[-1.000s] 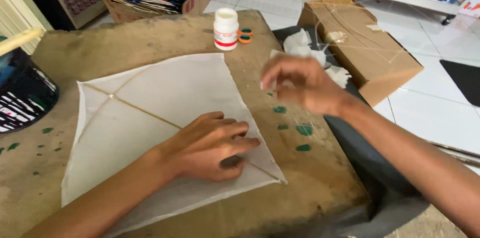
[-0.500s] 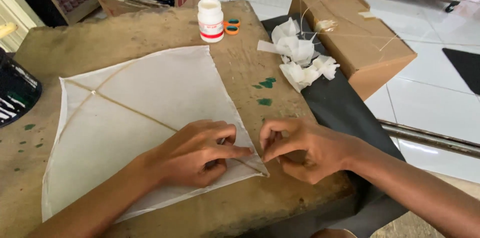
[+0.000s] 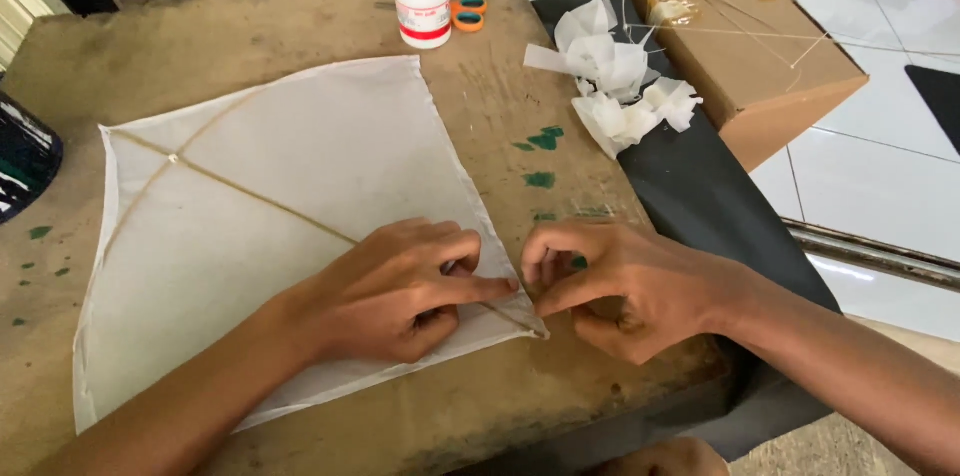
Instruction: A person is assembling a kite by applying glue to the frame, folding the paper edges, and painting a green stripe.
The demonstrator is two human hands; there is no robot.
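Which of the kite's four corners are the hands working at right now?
The kite's near right corner, by the table's front edge. Left hand and right hand meet there; the other corners lie untouched.

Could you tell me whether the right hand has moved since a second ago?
Yes. The right hand came from beside the green paint spots toward the person, down to the kite's near corner.

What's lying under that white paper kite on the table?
Under the white paper kite is the worn brown table. Thin sticks show through the paper. The left hand covers the kite's near corner, hiding what is beneath.
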